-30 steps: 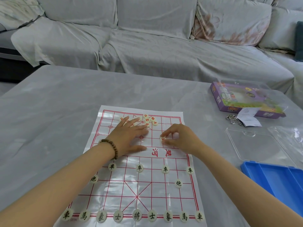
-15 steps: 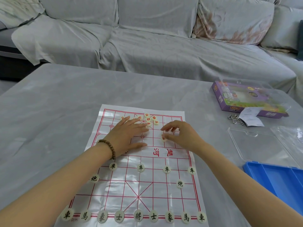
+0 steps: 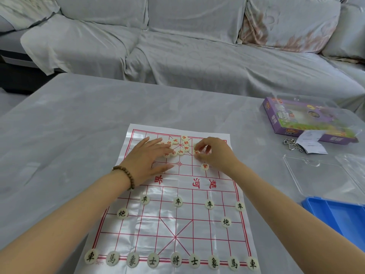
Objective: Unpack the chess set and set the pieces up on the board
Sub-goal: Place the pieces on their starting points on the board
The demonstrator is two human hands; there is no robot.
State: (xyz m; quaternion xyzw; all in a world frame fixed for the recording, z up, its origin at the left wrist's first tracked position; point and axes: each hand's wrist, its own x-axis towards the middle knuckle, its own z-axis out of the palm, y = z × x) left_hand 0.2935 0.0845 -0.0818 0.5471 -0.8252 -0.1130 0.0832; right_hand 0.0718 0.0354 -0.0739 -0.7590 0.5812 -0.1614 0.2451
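Pieces with black letters point(image 3: 175, 261) are set on the red-lined plastic board point(image 3: 150, 230); round cream red-lettered pieces point(image 3: 180, 151) lie heaped by my flat left grip point(image 3: 147, 159), right grip point(image 3: 215, 153) pinching one.

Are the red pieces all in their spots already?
No, most red pieces lie in a heap at the far end of the board, by the left hand.
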